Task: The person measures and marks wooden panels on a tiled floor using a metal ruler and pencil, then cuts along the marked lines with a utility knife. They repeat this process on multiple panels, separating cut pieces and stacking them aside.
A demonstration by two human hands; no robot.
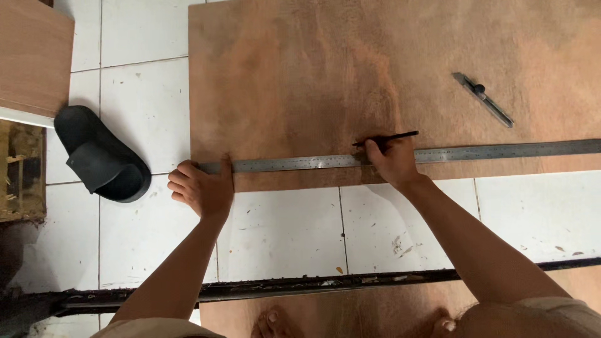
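Now: left hand presses steel ruler end flat; right hand grips pencil against ruler edge.

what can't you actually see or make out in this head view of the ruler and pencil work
- Pencil tip: hidden by the right hand, so any drawn line cannot be seen.
- Steel ruler: right end cut off by the frame edge; markings too small to read.
- Ruler's left end: covered by the left hand.
- Plywood sheet: top and right cut off by the frame.
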